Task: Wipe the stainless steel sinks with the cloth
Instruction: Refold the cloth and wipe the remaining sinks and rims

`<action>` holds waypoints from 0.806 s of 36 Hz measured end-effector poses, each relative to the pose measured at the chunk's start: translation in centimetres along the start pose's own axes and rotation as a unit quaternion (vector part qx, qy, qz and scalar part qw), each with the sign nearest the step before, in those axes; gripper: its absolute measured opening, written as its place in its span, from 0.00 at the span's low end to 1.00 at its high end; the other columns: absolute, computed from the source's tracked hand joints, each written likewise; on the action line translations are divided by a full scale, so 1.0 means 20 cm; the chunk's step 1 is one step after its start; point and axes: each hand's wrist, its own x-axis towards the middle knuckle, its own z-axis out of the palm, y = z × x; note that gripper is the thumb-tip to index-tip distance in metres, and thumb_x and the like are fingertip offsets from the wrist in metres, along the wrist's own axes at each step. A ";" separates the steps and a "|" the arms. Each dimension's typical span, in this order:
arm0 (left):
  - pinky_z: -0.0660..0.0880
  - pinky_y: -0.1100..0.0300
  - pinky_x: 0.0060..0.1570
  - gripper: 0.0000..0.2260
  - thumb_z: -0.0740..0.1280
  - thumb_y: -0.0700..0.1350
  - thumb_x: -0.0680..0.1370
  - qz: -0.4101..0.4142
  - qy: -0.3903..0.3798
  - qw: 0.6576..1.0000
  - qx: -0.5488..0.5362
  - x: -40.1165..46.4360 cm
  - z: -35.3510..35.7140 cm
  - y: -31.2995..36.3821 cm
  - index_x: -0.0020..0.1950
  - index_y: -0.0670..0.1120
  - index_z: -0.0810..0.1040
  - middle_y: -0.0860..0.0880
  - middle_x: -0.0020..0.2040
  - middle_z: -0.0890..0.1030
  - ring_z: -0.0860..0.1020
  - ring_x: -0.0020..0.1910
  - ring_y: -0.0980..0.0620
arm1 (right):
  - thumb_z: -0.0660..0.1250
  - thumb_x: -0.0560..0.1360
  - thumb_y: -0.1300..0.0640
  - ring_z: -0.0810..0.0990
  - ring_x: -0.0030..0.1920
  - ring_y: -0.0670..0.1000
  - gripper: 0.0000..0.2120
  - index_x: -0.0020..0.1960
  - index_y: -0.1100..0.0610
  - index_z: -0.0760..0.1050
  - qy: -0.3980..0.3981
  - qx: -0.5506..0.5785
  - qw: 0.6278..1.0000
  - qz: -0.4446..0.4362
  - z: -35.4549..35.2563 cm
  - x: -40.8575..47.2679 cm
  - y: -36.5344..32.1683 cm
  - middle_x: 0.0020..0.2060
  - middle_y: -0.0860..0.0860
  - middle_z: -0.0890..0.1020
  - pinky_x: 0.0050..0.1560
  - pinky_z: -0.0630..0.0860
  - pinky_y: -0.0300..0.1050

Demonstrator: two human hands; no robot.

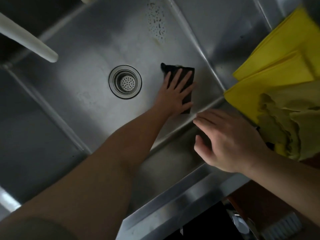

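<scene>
Flat under left fingers (pixel 180 75): cloth (pixel 187 94).

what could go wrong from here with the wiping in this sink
The left hand presses the dark cloth flat with straight fingers, not gripping it, so the cloth may slip or bunch up mid-stroke. The water spots on the sink's far wall lie well away from the cloth and could be missed. The right hand hangs by the yellow cloths at the rim and might nudge them into the basin.
</scene>
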 end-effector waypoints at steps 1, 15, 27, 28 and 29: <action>0.45 0.34 0.74 0.33 0.50 0.68 0.79 0.002 -0.006 1.000 0.003 0.02 -0.01 0.00 0.81 0.55 0.55 0.45 0.82 0.51 0.48 0.80 0.38 | 0.58 0.75 0.48 0.79 0.51 0.56 0.18 0.54 0.58 0.80 -0.002 0.001 1.000 0.000 0.00 0.00 0.00 0.49 0.54 0.82 0.48 0.77 0.54; 0.49 0.38 0.76 0.33 0.58 0.66 0.78 -0.133 0.063 0.988 -0.039 -0.41 0.09 -0.13 0.80 0.54 0.58 0.46 0.81 0.53 0.50 0.80 0.41 | 0.57 0.74 0.43 0.80 0.50 0.54 0.23 0.59 0.55 0.79 -0.006 -0.026 0.999 0.023 -0.02 0.00 -0.02 0.49 0.51 0.83 0.48 0.78 0.52; 0.45 0.33 0.74 0.34 0.58 0.64 0.80 -0.649 0.102 0.722 -0.215 -0.82 0.05 -0.70 0.81 0.54 0.51 0.43 0.82 0.44 0.43 0.80 0.38 | 0.66 0.72 0.50 0.66 0.76 0.58 0.26 0.69 0.53 0.74 0.236 0.014 0.966 -0.106 -0.33 0.46 -0.14 0.72 0.55 0.73 0.72 0.62 0.66; 0.44 0.34 0.74 0.34 0.57 0.65 0.80 -0.674 0.113 0.691 -0.235 -0.76 0.03 -0.72 0.82 0.53 0.50 0.43 0.82 0.43 0.42 0.80 0.39 | 0.66 0.71 0.49 0.62 0.77 0.57 0.28 0.71 0.52 0.73 0.249 -0.021 0.963 -0.096 -0.40 0.54 -0.11 0.74 0.54 0.70 0.73 0.58 0.68; 0.42 0.34 0.75 0.35 0.56 0.65 0.80 -0.697 0.122 0.660 -0.253 -0.70 0.01 -0.74 0.82 0.52 0.50 0.43 0.82 0.42 0.40 0.80 0.39 | 0.65 0.71 0.47 0.59 0.79 0.57 0.29 0.72 0.50 0.71 0.256 -0.051 0.962 -0.083 -0.48 0.62 -0.08 0.76 0.54 0.67 0.73 0.54 0.69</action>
